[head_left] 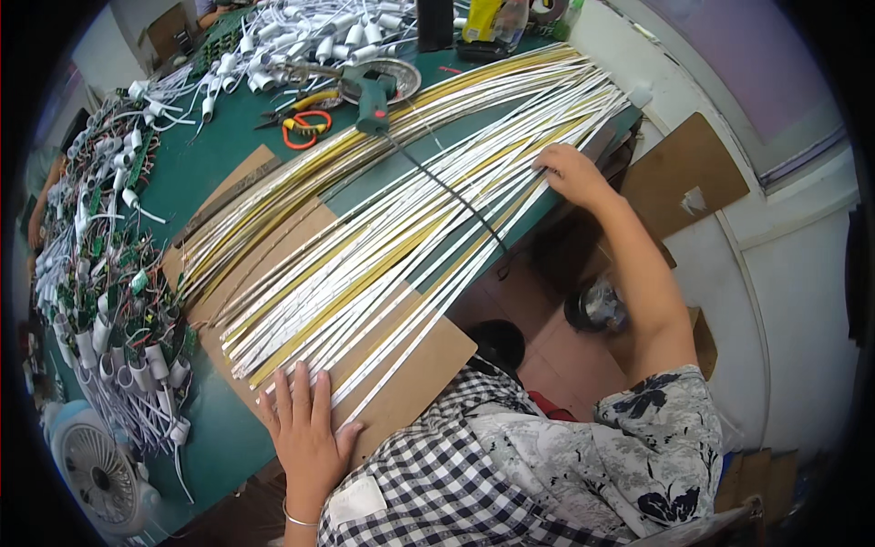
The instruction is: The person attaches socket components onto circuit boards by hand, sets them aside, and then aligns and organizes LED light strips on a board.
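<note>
A wide layer of long, thin white and yellow strips [365,264] lies slantwise over brown cardboard [428,351] and the green tabletop. My left hand [308,419] rests open at their near left ends, fingers spread and fingertips touching the strip ends. Toward the far right ends, my right hand [572,175] has its fingers curled together on the edge of the layer, closed on a white strip. Its fingertips are partly hidden. Behind this layer, a second bundle of yellowish strips [273,205] curves along the table. A black cord [447,187] crosses over the strips.
A green-handled tool [372,105] with a cord and orange-handled cutters [308,126] lie behind the strips. Wired white cylinders [360,36] and circuit boards [100,237] are heaped at the back and left. A small fan [100,474] stands lower left.
</note>
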`<state>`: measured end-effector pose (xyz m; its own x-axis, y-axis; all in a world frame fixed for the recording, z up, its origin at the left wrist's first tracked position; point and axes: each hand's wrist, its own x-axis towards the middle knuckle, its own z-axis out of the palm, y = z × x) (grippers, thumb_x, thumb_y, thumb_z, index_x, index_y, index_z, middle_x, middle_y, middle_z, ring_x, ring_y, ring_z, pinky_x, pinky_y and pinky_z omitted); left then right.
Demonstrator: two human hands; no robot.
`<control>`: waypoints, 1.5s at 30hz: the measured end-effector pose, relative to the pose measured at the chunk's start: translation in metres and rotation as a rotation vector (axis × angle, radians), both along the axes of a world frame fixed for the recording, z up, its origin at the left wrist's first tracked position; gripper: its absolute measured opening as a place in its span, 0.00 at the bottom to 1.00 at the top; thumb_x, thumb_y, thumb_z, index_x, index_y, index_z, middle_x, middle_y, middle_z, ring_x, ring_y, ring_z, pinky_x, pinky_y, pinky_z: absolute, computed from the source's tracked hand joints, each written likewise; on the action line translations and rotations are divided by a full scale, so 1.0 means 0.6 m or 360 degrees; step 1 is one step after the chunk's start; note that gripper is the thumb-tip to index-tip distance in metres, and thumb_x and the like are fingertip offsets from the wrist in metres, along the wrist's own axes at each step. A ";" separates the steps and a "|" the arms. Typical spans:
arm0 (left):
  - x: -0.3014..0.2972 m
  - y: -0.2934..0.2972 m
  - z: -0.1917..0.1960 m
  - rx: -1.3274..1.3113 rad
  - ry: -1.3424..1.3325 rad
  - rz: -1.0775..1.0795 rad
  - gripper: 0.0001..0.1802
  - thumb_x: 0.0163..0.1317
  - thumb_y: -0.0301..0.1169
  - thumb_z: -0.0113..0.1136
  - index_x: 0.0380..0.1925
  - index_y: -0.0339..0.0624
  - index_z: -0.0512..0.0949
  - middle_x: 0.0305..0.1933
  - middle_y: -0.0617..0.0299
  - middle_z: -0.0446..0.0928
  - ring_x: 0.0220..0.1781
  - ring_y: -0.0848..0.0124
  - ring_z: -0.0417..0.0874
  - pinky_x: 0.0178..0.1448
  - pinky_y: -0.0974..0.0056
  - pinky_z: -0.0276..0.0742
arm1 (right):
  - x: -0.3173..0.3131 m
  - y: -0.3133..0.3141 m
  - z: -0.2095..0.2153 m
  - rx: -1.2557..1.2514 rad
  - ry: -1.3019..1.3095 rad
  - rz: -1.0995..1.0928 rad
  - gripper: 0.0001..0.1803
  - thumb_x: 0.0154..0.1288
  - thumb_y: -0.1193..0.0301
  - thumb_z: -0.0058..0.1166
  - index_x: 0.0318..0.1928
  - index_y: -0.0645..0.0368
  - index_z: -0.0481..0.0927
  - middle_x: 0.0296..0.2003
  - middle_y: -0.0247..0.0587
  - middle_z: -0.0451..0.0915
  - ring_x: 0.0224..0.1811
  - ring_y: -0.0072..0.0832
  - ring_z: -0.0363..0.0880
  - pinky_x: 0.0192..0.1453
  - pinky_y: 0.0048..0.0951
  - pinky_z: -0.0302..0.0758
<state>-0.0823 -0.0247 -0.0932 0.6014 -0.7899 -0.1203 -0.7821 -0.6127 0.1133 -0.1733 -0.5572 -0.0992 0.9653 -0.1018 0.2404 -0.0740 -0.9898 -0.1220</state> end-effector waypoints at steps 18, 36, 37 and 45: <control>0.000 0.000 -0.005 -0.0119 -0.0054 0.0031 0.41 0.54 0.54 0.59 0.63 0.42 0.67 0.72 0.50 0.59 0.75 0.46 0.51 0.75 0.39 0.37 | 0.002 0.012 0.013 -0.0188 0.0017 0.0228 0.04 0.55 0.75 0.55 0.33 0.58 0.78 0.34 0.40 0.78 0.39 0.41 0.77 0.43 0.38 0.75; 0.001 0.012 -0.017 -0.0254 -0.0089 0.0048 0.38 0.55 0.51 0.59 0.63 0.42 0.68 0.71 0.50 0.60 0.75 0.47 0.53 0.75 0.40 0.40 | 0.022 -0.004 -0.001 -0.0731 0.0094 0.0422 0.05 0.58 0.71 0.47 0.36 0.54 0.74 0.37 0.35 0.74 0.43 0.34 0.74 0.52 0.33 0.69; 0.001 0.014 -0.019 -0.0277 -0.0080 0.0061 0.37 0.56 0.51 0.58 0.63 0.42 0.68 0.71 0.50 0.61 0.75 0.46 0.53 0.75 0.40 0.40 | 0.025 -0.004 -0.006 -0.0599 0.0019 0.0282 0.06 0.59 0.72 0.48 0.37 0.53 0.74 0.38 0.35 0.74 0.46 0.35 0.73 0.55 0.35 0.67; -0.003 0.000 0.000 -0.0033 -0.0007 0.0185 0.39 0.59 0.54 0.53 0.64 0.38 0.65 0.73 0.48 0.55 0.76 0.46 0.46 0.76 0.40 0.33 | 0.050 0.002 -0.001 -0.0468 0.0255 -0.0048 0.06 0.62 0.70 0.51 0.40 0.51 0.77 0.41 0.36 0.76 0.48 0.37 0.74 0.54 0.37 0.66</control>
